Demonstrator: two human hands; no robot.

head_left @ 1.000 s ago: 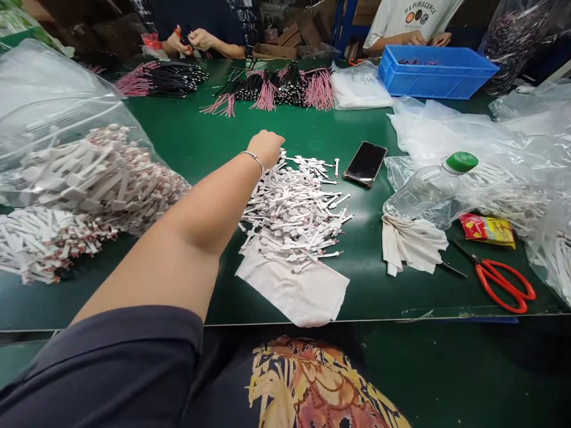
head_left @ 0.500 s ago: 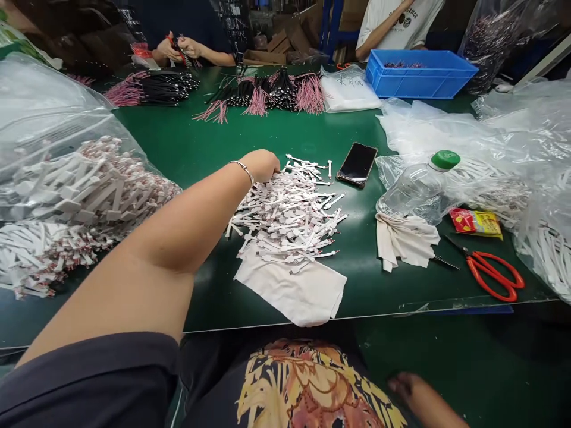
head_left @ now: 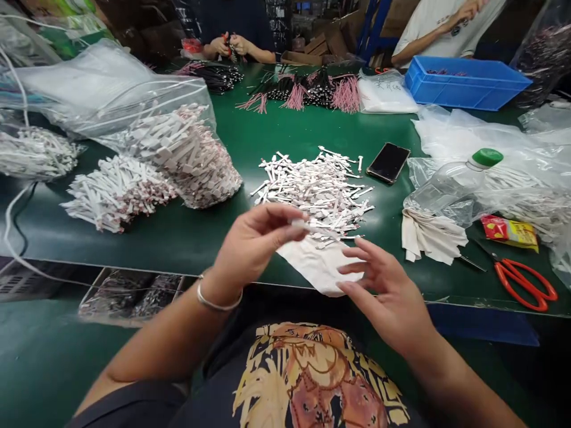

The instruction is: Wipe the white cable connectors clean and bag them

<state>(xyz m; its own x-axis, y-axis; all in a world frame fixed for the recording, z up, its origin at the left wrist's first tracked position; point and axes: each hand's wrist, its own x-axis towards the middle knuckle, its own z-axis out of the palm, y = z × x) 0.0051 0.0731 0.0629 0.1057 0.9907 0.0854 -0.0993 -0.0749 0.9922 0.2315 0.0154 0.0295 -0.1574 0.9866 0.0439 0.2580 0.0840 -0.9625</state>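
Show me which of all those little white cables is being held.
The white cable pinched in the left hand; that grip sets it apart from those in the scattered pile, which lie loose beyond both hands.

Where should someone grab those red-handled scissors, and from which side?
Probably by the scissors' red handles, the right hand coming from the near right: they lie on the green tabletop with the looped handles toward the near edge and right, the blades pointing away to the left.
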